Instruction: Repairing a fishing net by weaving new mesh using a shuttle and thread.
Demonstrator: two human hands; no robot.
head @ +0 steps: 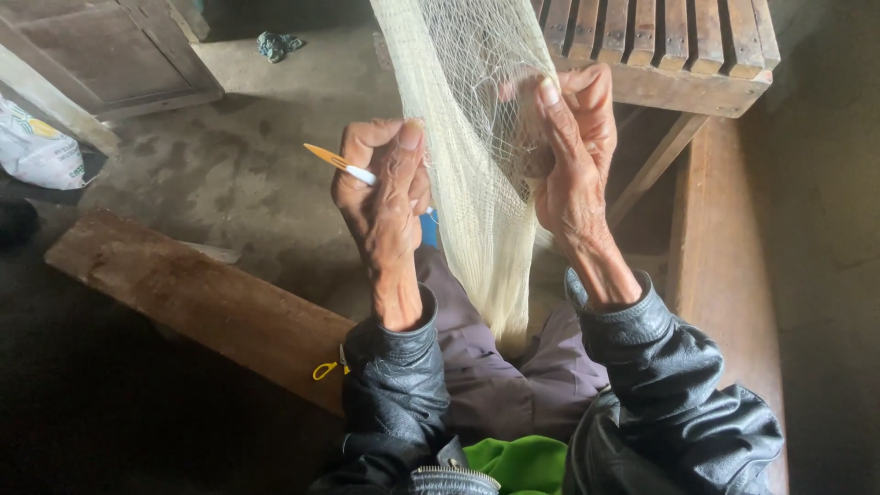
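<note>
The fishing net (477, 174), a pale cream mesh, hangs down from the top of the view between your two hands and gathers into a bunch over your lap, so you are, as I judge it, in the middle of a mending or knotting pass on the mesh. Far to the left a white sack (37, 151) lies on the concrete floor (247, 174), and a rough wooden plank (192, 298) runs across below it, with a small yellow-handled item, too small to identify, near its right end. Your left hand (380, 197) is clenched: the fingers curl tight and the thumb presses down at the net's left edge, gripping a slim netting needle (341, 163) whose orange tip points up and to the left and whose white shaft runs into your fist. I cannot tell whether twine runs from it. Your right hand (573, 151) is closed more loosely, fingers bent and thumb upright, pinching a fold of mesh and holding it taut against the palm. Judging from this, the next move calls for steady tension on the right and a precise lead of the needle tip through one mesh opening without snagging neighbours. Behind the right hand stands a slatted wooden bench (678, 55).
</note>
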